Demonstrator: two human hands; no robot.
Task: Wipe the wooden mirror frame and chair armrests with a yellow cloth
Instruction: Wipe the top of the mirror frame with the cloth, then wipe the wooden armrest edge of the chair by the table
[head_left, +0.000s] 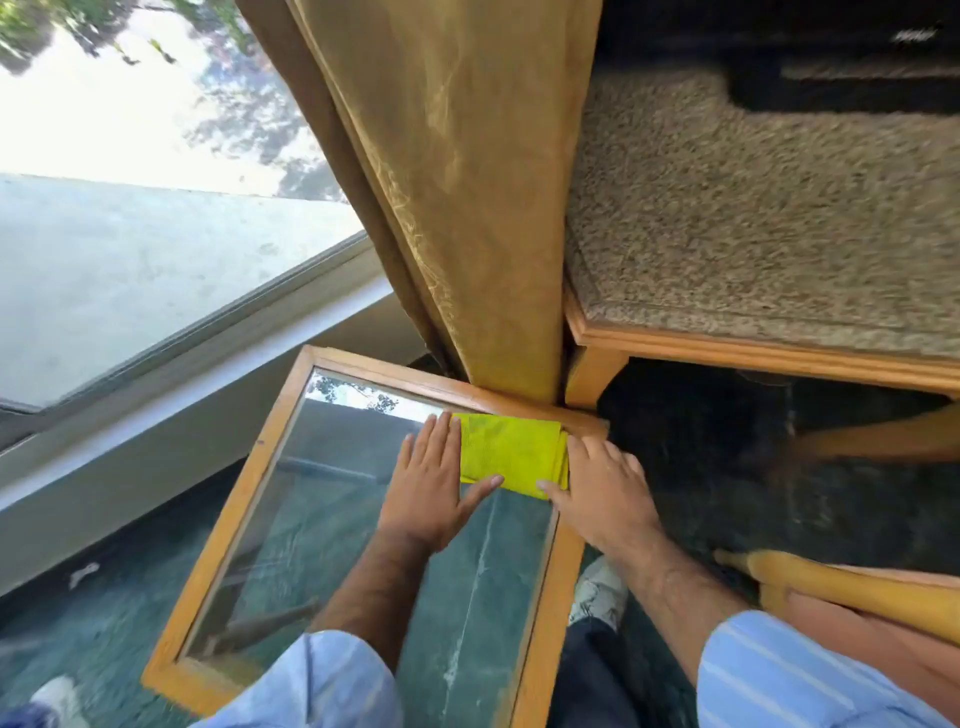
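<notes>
Folded yellow cloth (511, 453) lies at the mirror frame (228, 512) top corner. Left hand (434, 486) and right hand (605, 493) flank it, each grip spread flat, thumbs seemingly touching its edge.

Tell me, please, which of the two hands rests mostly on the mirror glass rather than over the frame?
The left hand: it lies flat on the glass beside the yellow cloth, while the right hand sits at the right frame rail.

light blue striped sleeves (779, 675), perhaps white shoes (597, 592)

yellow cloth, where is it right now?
Head view, lower centre: the folded yellow cloth lies on the top right corner of the mirror, between the left hand and right hand, just below the curtain.
</notes>
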